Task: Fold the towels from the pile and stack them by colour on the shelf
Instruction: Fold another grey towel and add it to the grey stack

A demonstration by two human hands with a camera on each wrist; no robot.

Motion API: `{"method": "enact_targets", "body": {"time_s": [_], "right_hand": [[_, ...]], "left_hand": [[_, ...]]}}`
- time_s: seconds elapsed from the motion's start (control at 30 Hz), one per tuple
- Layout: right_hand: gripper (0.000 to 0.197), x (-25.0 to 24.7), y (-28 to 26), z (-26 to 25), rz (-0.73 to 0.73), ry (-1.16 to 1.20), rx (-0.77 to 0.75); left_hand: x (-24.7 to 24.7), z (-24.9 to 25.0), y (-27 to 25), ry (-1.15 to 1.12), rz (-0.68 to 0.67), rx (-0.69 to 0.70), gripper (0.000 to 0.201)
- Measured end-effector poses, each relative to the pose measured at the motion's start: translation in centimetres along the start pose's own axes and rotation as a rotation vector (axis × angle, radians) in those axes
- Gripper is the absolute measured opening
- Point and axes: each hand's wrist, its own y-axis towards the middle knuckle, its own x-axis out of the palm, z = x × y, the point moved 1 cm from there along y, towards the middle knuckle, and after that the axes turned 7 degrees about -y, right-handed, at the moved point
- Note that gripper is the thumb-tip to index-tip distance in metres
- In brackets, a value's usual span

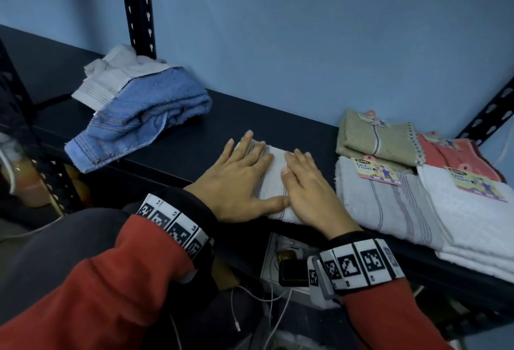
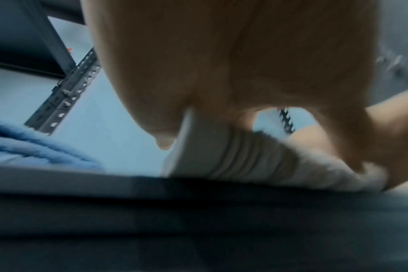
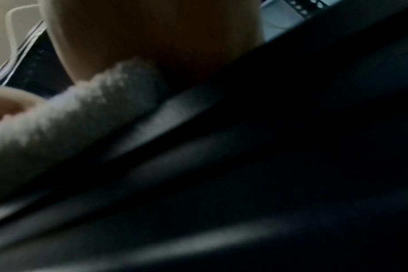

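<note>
White folded towel (image 1: 274, 180) at shelf (image 1: 211, 127) edge, hands (image 1: 272, 182) flat atop.

White towel (image 1: 274, 180) mostly hidden under hands; wrist views blurred.

Blue wall (image 1: 306, 29) — black slotted upright (image 1: 136, 7), dim light.

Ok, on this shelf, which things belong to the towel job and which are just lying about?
Part of the job:
- white striped towel under the left hand and right hand, both flat
- unfolded blue and white pile
- folded stacks: white, beige, red
- shelf

Just lying about:
- white cables and box below the shelf
</note>
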Motion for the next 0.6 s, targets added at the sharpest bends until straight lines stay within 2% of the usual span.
{"method": "enact_targets", "body": {"time_s": [0.1, 0.17, 0.27, 0.33, 0.4, 0.47, 0.53, 0.6], "right_hand": [[0.05, -0.4, 0.2, 0.5, -0.018, 0.012, 0.031], [0.048, -1.2, 0.3, 1.1, -0.035, 0.019, 0.029], [0.045, -2.9, 0.0, 2.0, -0.008, 0.123, -0.019], [0.036, -4.4, -0.5, 1.9, -0.01, 0.36, -0.03], [0.026, -6.5, -1.7, 1.3, 0.018, 0.6, -0.062], [0.034, -8.2, -2.8, 1.2, -0.003, 0.781, -0.16], [0.04, -9.1, -3.7, 1.4, -0.009, 0.832, -0.205], [0.043, -9.1, -3.9, 1.6, 0.024, 0.919, -0.195]], "left_hand": [[-0.4, 0.6, -0.7, 0.048, -0.062, 0.088, 0.104], [-0.5, 0.5, -0.6, 0.02, -0.067, 0.135, 0.083], [-1.5, -0.3, -0.6, -0.314, 0.096, 0.203, 0.033], [-2.8, -0.5, -1.1, -0.536, 0.242, 0.218, 0.019], [-4.3, -0.6, -1.5, -0.804, 0.361, 0.201, 0.016], [-5.5, -0.3, -2.1, -1.189, 0.403, 0.143, 0.021], [-6.1, 0.1, -2.6, -1.502, 0.365, 0.062, 0.027], [-6.1, 0.4, -2.8, -1.622, 0.309, 0.025, 0.028]]}}
